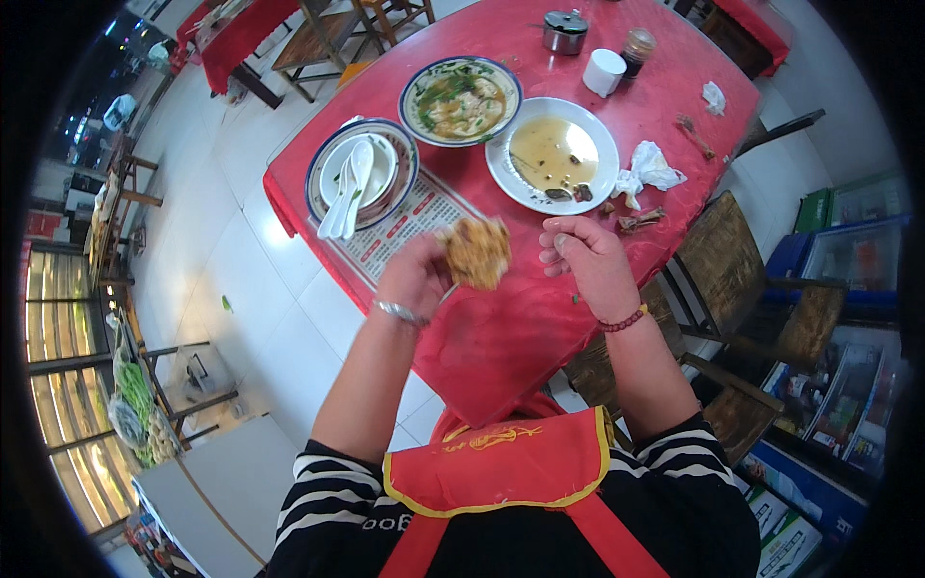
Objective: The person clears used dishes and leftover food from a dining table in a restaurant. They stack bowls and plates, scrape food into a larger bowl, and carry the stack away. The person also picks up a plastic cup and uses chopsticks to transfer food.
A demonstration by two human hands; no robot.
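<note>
My left hand (417,272) grips a golden-brown wad (477,253) above the near part of the red-covered table (498,347). The wad is blurred, so whether it is a rag or food I cannot tell. My right hand (589,264) hovers opposite it, fingers loosely bent and apart, with nothing visible in them. Just beyond that hand stands a white dish (614,155) with broth and dark scraps. Behind is a blue-rimmed bowl (460,101) of dumpling soup with greens. Nearer my left hand, a stacked bowl (379,155) holds white spoons (354,189), over a printed menu sheet (405,224).
Crumpled tissues (654,166) and bones (639,220) lie toward the table's right edge. A lidded metal pot (564,32), a white cup (604,72) and a sauce jar (639,50) stand at the back. Wooden chairs (723,267) and display fridges (838,390) are to the right.
</note>
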